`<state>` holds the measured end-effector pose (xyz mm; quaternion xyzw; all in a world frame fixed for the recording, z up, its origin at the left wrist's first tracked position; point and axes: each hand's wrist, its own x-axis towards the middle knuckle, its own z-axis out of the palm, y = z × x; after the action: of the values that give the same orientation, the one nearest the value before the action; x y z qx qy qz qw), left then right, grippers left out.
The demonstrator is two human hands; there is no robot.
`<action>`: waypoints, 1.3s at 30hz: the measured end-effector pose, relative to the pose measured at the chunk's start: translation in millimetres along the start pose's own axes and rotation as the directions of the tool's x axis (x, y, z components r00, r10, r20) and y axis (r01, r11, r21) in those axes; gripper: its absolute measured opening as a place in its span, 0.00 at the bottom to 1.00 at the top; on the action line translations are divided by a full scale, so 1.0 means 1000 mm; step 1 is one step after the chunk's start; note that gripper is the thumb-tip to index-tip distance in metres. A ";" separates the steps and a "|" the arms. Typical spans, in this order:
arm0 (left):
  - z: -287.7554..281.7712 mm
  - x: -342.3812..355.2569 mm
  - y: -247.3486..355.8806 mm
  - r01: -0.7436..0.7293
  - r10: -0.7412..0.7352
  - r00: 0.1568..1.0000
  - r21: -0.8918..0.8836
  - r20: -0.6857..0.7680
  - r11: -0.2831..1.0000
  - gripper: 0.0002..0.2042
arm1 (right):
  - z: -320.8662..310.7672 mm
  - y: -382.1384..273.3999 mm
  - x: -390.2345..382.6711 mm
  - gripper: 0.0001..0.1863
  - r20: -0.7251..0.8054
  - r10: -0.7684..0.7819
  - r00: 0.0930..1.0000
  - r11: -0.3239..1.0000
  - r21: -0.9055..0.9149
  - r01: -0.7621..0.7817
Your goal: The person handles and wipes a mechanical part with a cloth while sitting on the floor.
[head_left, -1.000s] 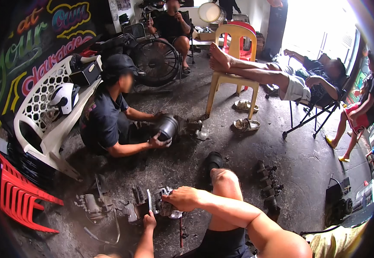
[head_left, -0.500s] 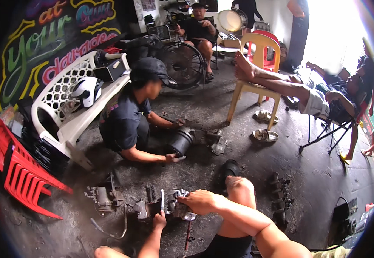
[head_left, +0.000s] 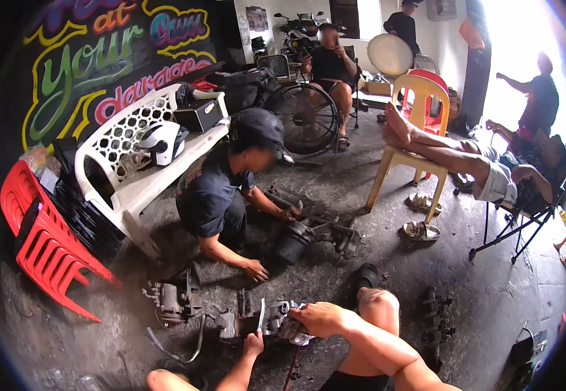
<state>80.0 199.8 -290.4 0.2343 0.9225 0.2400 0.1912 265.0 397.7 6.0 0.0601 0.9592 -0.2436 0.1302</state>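
Left hand closed tight round a thin, pale strip-shaped tool, right hand curled over crumpled whitish cloth, right beside a silvery, knobbly metal part, left of the bare knee.

Blind spots around your grip and out at the rim.
Your left hand hides the lower end of the pale strip; your right hand covers the far side of a crumpled pale patch, cloth or metal, can't tell. Small fittings on the metal part too fine to read. Your left forearm, right forearm and left knee run off the lower edge; the right forearm masks some of your right leg. Crouching co-worker's face blurred. Dark row of parts murky, details lost. Glare eats into the standing person. Lower-left clutter smeared, cut off.
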 end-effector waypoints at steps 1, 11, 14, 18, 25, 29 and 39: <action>-0.001 0.000 0.002 0.000 0.000 1.000 -0.012 0.009 1.000 0.29 | 0.000 0.000 -0.001 0.27 0.001 -0.002 1.000 1.000 -0.003 0.002; -0.001 -0.002 -0.002 0.051 -0.050 0.999 0.047 -0.014 0.998 0.29 | -0.007 -0.009 -0.004 0.27 0.016 0.021 1.000 1.000 0.008 -0.021; -0.005 0.000 0.001 0.041 -0.041 0.999 0.041 0.012 0.998 0.30 | -0.008 -0.007 -0.003 0.27 0.016 0.023 1.000 1.000 -0.002 -0.023; -0.010 -0.002 0.009 0.077 -0.082 0.992 0.059 0.091 0.995 0.31 | -0.007 -0.007 -0.003 0.26 0.049 0.037 0.998 0.999 -0.002 -0.037; -0.011 -0.006 0.011 0.104 -0.111 0.988 0.078 0.102 0.992 0.31 | -0.006 -0.006 -0.003 0.27 0.012 -0.018 1.000 1.000 -0.006 0.019; -0.006 -0.001 0.004 0.104 -0.113 0.990 0.099 0.084 0.990 0.30 | -0.007 -0.008 -0.003 0.26 0.019 -0.015 1.000 1.000 0.004 0.014; -0.007 -0.004 0.008 0.101 -0.108 0.988 0.073 0.108 0.992 0.30 | -0.007 -0.008 -0.003 0.25 0.020 0.006 1.000 1.000 0.010 -0.007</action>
<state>82.2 201.3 -279.3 0.2050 0.9288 0.1850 0.2470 265.2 394.5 16.5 0.0615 0.9564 -0.2488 0.1403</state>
